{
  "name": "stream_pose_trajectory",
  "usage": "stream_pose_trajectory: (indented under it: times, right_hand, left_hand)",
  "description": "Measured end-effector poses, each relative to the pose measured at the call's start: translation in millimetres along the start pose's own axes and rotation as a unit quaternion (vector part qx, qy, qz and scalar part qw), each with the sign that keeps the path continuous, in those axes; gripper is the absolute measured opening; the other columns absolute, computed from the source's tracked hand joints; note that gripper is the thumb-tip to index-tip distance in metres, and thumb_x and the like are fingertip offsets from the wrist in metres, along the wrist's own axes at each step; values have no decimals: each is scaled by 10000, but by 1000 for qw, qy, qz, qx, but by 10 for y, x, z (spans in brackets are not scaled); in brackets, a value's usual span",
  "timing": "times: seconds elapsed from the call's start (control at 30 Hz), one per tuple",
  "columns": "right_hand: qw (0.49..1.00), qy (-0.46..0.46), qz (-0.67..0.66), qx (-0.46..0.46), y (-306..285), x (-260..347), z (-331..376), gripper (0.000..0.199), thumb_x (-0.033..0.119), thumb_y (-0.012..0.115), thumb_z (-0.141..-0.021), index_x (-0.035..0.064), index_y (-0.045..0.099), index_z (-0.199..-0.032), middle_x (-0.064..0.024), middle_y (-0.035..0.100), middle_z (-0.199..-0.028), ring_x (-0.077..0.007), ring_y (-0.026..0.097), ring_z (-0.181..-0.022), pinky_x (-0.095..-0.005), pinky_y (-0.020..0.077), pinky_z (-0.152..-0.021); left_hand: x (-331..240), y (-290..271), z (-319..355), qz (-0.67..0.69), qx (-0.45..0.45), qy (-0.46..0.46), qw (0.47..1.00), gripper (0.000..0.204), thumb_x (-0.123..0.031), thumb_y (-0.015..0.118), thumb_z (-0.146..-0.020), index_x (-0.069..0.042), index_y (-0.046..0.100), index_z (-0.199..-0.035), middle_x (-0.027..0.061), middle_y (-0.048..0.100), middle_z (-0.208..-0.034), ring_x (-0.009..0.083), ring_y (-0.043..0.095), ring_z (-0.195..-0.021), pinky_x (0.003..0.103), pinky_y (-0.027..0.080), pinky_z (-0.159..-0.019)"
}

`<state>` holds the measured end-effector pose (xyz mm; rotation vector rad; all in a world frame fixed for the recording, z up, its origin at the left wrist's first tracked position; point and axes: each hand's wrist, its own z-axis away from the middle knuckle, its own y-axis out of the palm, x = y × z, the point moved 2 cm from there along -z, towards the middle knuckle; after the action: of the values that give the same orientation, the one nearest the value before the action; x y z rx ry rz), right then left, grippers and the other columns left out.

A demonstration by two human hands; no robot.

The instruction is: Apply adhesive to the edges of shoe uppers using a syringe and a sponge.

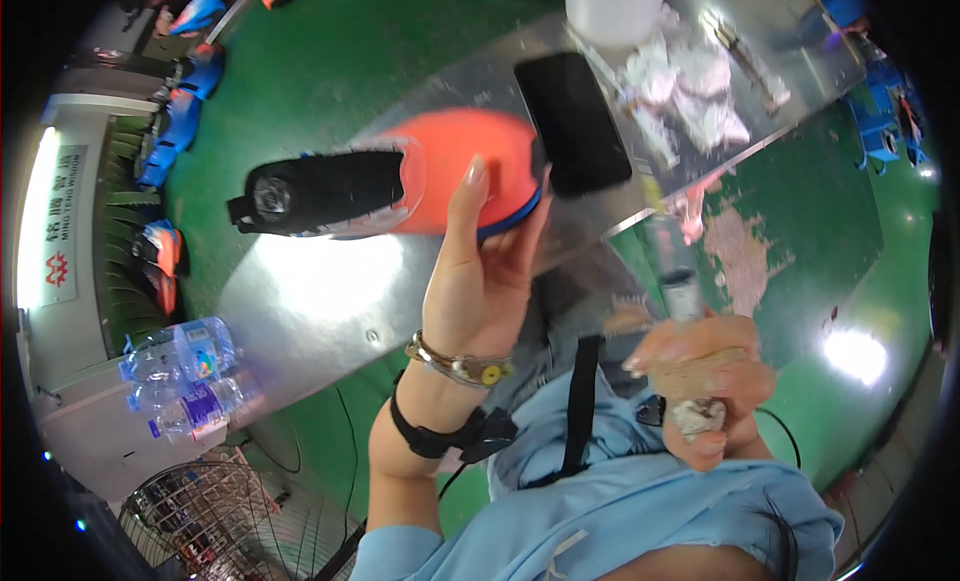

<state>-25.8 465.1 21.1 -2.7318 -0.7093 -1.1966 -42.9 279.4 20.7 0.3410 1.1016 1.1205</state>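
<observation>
My left hand (480, 281) grips an orange shoe (440, 166) by its toe end, thumb on the upper and fingers round the far side. The shoe has a black opening, and a strip of blue sole shows at the toe. It is held above a metal table (320, 291), heel pointing left. To the right, my right hand (715, 366) is closed round a clear syringe (683, 293), blurred, its barrel pointing away from me. A whitish crumpled bit (697, 418) shows at the lower edge of that hand.
A black phone (573, 123) lies beside the shoe's toe. Behind it are a white bucket (615, 11), crumpled white tissues (690, 86) and another slim tool (745, 59). Plastic bottles (185, 376) stand at the left, above a wire-caged fan (200, 521). More shoes (180, 121) line a rack.
</observation>
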Motion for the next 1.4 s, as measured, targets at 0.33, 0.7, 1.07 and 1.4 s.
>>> stream_pose_trajectory:
  times: [0.33,0.7,1.07,1.4]
  right_hand:
    - [976,41,161,-144,-726,-566,-96,421,392,443,-913,6,452,-1081,-172,566,-855,-223,555,-806,-310,496,-600]
    - [946,26,246,-210,-1032,-1361,-508,428,385,468,-877,-7,497,-1046,-186,511,-976,-245,514,-857,-352,424,-725]
    - [949,2,252,-191,-991,-1368,-527,423,379,508,-862,-23,527,-993,-199,570,-905,-262,555,-809,-343,433,-713]
    - [936,-22,274,-221,-983,-1335,-568,294,231,550,-842,-15,533,-1002,-183,574,-942,-230,570,-768,-317,450,-690]
  left_hand:
    - [-2495,-1933,-1011,23,-179,300,937,631,-415,630,-822,58,455,-1200,155,560,-1157,228,608,-991,247,568,-762]
    - [-1176,-277,-2068,-327,17,22,945,506,-332,444,-947,70,390,-1250,190,541,-1203,237,550,-1093,334,439,-954]
    - [-31,743,-2947,-341,202,-150,906,491,-433,453,-926,2,526,-1143,100,603,-1128,157,611,-965,273,514,-784]
    - [-153,659,-3490,-205,85,3,975,434,-170,577,-851,46,429,-1196,182,511,-1207,300,550,-1044,427,490,-879]
